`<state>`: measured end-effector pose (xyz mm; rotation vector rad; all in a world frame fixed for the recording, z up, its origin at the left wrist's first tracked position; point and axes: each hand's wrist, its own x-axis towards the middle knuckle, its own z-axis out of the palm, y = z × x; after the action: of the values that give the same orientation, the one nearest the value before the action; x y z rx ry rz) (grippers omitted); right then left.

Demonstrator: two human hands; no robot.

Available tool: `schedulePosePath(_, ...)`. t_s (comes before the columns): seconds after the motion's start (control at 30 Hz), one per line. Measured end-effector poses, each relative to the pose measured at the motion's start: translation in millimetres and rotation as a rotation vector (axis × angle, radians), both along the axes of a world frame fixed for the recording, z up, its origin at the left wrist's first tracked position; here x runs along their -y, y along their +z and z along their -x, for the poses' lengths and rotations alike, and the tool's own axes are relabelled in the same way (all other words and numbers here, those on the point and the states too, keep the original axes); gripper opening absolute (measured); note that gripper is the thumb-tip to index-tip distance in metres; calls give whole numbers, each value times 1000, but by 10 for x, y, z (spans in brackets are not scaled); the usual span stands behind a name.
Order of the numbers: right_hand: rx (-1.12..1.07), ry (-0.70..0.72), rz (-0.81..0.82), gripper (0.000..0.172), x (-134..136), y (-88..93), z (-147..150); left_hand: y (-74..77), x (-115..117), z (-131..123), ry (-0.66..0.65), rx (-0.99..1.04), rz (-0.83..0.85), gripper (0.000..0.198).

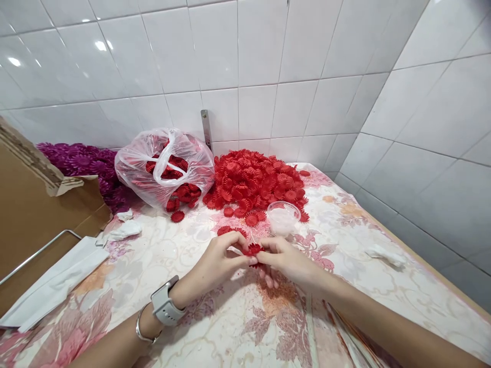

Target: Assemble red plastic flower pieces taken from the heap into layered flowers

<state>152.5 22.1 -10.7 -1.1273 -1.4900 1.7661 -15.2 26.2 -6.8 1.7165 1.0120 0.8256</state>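
A small red artificial flower head [253, 249] with a jagged rim is pinched between my two hands, low over the table. My left hand [221, 254] grips its left side with thumb and forefinger; a watch and a bangle circle that wrist. From the right, my right hand [282, 258] holds the flower's other edge, its lower fingers curled beneath. Just beyond my left fingers lie a few more red flower heads [230, 231]. A round clear plastic tub [284, 217] with whitish contents sits right behind my right hand.
Against the tiled wall rises a big pile of red flower heads [261, 179]. Left of it stands a knotted clear plastic bag [141, 168] of red pieces, then a purple flower pile [80, 161]. A cardboard box [49, 214] and white paper [57, 286] occupy the left; crumpled tissue [385, 255] lies right.
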Motion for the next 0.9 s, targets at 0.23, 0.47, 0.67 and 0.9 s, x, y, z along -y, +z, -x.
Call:
schedulePosePath(0.23, -204, 28, 92, 23, -15, 24, -35, -7, -59, -12, 49, 360, 334, 14)
schedulePosePath(0.47, -367, -10, 78, 22, 17, -33, 11, -59, -38, -51, 139, 601, 593, 12)
schedulePosePath(0.67, -497, -29, 99, 18, 19, -57, 43, -37, 4, -60, 161, 642, 637, 8)
schedulePosePath(0.9, -564, 8, 175, 21, 23, -64, 61, 19, 36, -55, 53, 618, 652, 9)
